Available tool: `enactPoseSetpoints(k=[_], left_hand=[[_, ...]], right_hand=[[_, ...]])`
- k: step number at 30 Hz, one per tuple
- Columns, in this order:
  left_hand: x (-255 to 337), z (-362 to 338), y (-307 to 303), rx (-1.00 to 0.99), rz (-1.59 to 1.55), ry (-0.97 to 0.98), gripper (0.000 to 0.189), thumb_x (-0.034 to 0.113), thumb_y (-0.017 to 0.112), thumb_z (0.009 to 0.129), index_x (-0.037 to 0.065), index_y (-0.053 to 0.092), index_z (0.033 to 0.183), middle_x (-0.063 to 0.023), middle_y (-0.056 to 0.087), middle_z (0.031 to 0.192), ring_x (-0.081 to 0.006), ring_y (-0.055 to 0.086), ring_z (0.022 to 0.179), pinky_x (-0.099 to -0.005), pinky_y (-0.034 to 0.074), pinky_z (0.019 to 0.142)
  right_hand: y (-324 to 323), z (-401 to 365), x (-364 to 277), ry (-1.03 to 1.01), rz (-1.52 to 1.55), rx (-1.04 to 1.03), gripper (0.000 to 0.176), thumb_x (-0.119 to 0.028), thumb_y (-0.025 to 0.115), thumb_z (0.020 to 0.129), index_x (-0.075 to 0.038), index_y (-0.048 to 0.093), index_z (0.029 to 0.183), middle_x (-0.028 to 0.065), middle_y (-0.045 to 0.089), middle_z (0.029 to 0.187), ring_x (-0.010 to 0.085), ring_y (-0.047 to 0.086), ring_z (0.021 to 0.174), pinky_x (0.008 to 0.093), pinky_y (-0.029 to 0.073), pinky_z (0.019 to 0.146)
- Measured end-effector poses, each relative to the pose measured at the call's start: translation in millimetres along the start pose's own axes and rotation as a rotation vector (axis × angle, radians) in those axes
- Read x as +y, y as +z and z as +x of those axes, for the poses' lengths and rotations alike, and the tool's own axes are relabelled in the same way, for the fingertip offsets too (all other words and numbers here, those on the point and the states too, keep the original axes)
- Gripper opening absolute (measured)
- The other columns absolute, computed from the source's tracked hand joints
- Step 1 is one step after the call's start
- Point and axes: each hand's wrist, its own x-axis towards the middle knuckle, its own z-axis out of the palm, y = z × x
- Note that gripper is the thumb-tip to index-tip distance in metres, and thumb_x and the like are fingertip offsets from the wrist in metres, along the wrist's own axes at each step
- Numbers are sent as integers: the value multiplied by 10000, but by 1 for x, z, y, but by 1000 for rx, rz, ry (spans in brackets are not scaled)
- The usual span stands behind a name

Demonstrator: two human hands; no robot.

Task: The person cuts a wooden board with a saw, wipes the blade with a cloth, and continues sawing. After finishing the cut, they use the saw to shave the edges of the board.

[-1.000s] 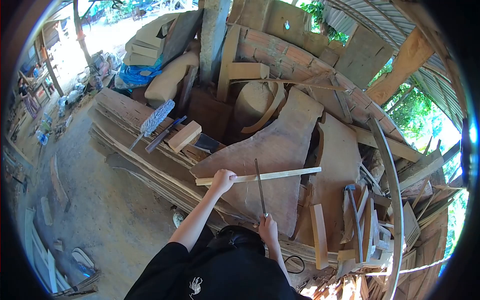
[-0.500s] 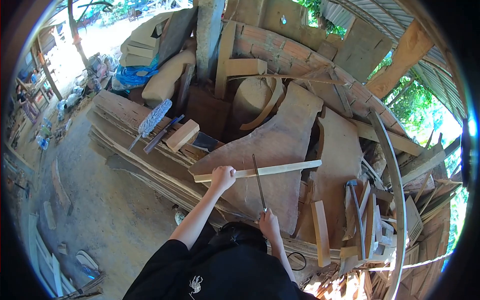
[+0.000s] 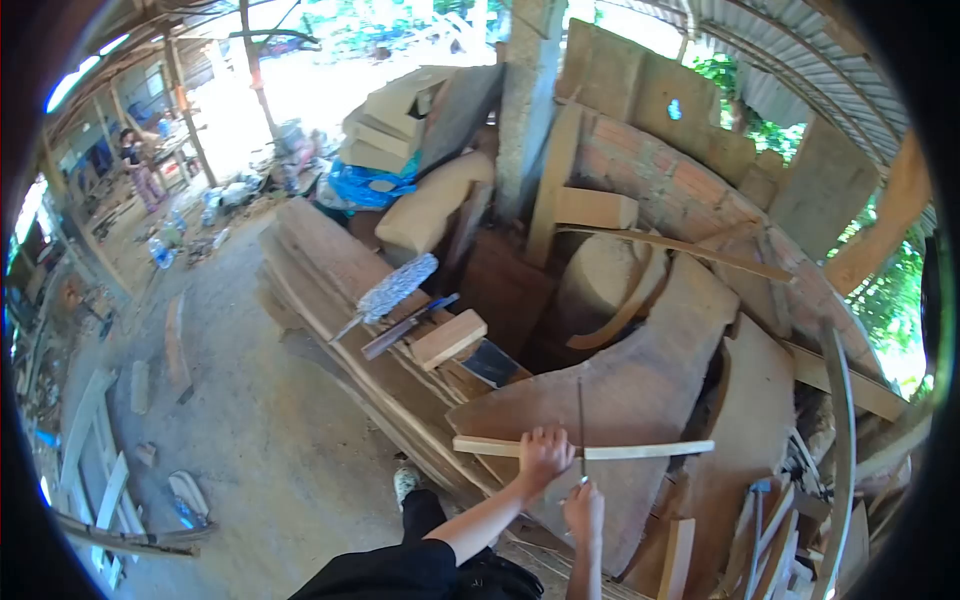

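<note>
My left hand [image 3: 546, 453] is wrapped round a long, slightly curved pale wood strip [image 3: 650, 449], left of its middle. My right hand [image 3: 584, 508] grips the handle of a long, thin, dark file [image 3: 581, 412]. The file points away from me and crosses the strip just right of my left fingers. Beneath both lies a broad brown wood slab [image 3: 650, 350] with an irregular outline. The file's handle is mostly covered by my fingers.
Left of the slab, a grey fluffy duster [image 3: 396, 288] and a wood block [image 3: 449, 340] rest on stacked planks [image 3: 345, 330]. A hammer [image 3: 757, 520] stands among upright offcuts at right. A concrete post [image 3: 528, 110] rises behind. Another person [image 3: 138, 170] stands far left.
The camera view has turned left, so the scene sits farther right and lower. My left hand has moved right along the strip, nearer the file. Both hands keep their holds.
</note>
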Motion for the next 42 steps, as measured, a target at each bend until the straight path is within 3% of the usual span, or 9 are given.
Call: enactPoseSetpoints(k=[10,17,21,25,28,31,32,35,42], left_hand=[[0,7,7,-44,-36,-117,200,265,524,734,77,589,724,-88,593,687,-230,557,673,-374,419,595],[-6,44,-1,-440,-99,-233,293,282,460,774,70,634,671,-109,622,683,-256,582,730,-393,441,659],[-15,46,19,-171,-72,-147,313,286,446,783,57,632,680,-133,618,786,-277,587,781,-408,458,691],[-17,53,27,-221,-111,-234,286,304,480,765,53,610,719,-120,604,837,-263,556,850,-395,443,722],[-19,55,14,-246,-76,-61,290,306,499,759,46,608,825,-113,574,951,-247,481,978,-392,403,780],[-18,60,13,-162,-3,-125,339,304,508,755,40,583,954,-115,519,1054,-237,409,1038,-400,360,817],[-19,63,11,-319,-31,-160,419,310,513,749,47,553,1074,-152,459,1185,-268,385,1106,-440,335,875],[-23,55,30,-112,-61,-132,466,293,516,739,71,528,1148,-179,378,1301,-306,300,1224,-478,278,957],[-20,70,18,-361,-21,-278,601,289,515,698,160,425,1279,-215,201,1408,-374,94,1326,-541,125,1037]], right_hand=[[-1,-47,24,-20,24,6,166,-110,462,804,48,513,807,253,542,678,438,540,680,509,396,606],[-14,-26,8,-12,76,-33,183,-114,458,808,60,514,806,270,557,711,439,552,708,498,410,617],[-8,-15,-6,71,19,-31,177,-128,466,816,44,503,810,283,571,725,442,566,715,510,433,628],[0,-6,-6,107,25,-49,175,-136,468,819,36,496,806,279,573,722,441,567,709,512,433,625],[7,-4,-1,111,29,-46,174,-141,468,823,31,488,812,276,573,716,438,568,696,511,433,614],[12,-4,1,106,15,-47,153,-127,473,818,26,473,827,275,571,707,435,567,672,508,434,585],[12,-2,0,96,16,-37,146,-120,474,816,26,471,829,274,570,704,435,566,668,508,433,580],[16,-7,-11,106,14,-31,108,-93,475,809,15,463,821,269,563,688,435,561,659,513,427,577],[13,-11,-31,193,-38,19,107,-99,484,813,0,444,812,251,559,652,427,557,641,518,420,569]])
